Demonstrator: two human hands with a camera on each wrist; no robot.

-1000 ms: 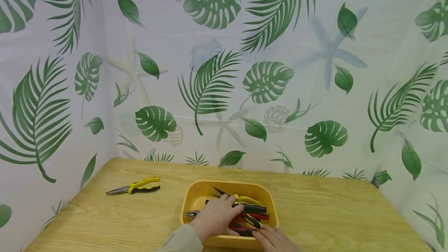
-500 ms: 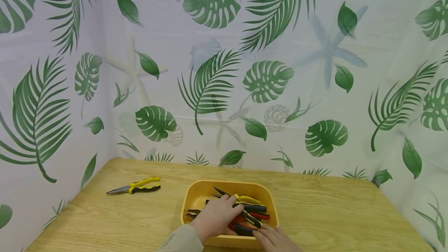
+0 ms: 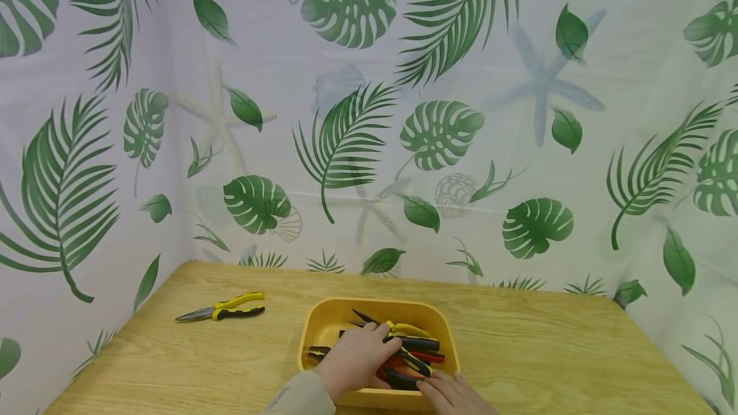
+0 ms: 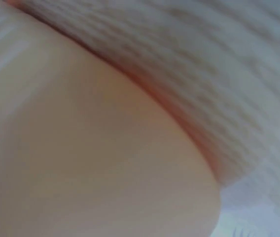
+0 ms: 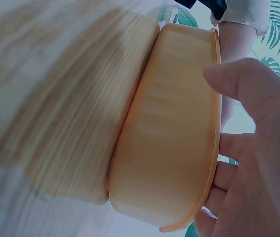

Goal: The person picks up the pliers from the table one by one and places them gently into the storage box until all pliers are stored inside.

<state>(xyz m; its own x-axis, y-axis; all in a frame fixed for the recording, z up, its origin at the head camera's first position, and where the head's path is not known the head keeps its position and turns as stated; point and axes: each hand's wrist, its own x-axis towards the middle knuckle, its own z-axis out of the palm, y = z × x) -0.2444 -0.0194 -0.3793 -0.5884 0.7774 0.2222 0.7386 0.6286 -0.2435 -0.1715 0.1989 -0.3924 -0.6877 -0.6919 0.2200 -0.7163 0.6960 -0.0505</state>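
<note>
In the head view a yellow plastic bin [image 3: 323,312] stands near the table's front, with several pliers inside. My left hand [image 3: 354,354] reaches palm down into it and holds pliers with dark handles [image 3: 401,379]. Their jaws [image 3: 317,352] show left of the wrist; the middle is hidden under the hand. Other pliers with yellow grips [image 3: 410,330] lie behind the fingers. My right hand [image 3: 452,396] grips the bin's near right rim. In the right wrist view its thumb rests by the outer wall [image 5: 164,123], with fingers over the rim. The left wrist view is mostly blurred.
Long-nose pliers [image 3: 221,307] with yellow and black handles lie on the wooden table [image 3: 536,344], left of the bin. A leaf-patterned cloth [image 3: 369,146] hangs behind and on both sides.
Since a second ago the pliers under my left hand have turned slightly, so their jaws look darker and the handles have shifted. Both hands and the bin have stayed almost in place.
</note>
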